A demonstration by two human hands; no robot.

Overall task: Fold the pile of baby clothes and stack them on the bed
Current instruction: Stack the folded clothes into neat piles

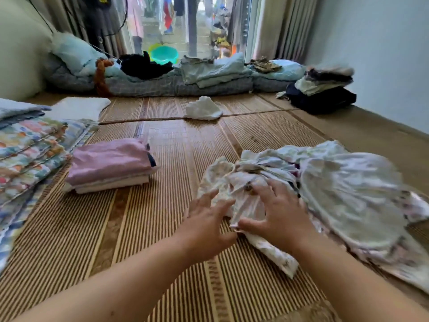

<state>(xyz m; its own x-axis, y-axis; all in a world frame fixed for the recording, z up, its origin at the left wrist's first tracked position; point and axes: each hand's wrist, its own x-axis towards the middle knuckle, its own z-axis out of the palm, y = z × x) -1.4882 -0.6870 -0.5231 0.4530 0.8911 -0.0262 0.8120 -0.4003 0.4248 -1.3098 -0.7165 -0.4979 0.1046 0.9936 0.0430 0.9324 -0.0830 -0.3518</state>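
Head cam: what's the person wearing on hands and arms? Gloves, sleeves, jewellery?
Two bare hands: left hand, right hand. No gloves, no rings, watch or bracelet visible. Both forearms bare to the frame edge, no sleeve in view. Slight blur, so small details could be missed.
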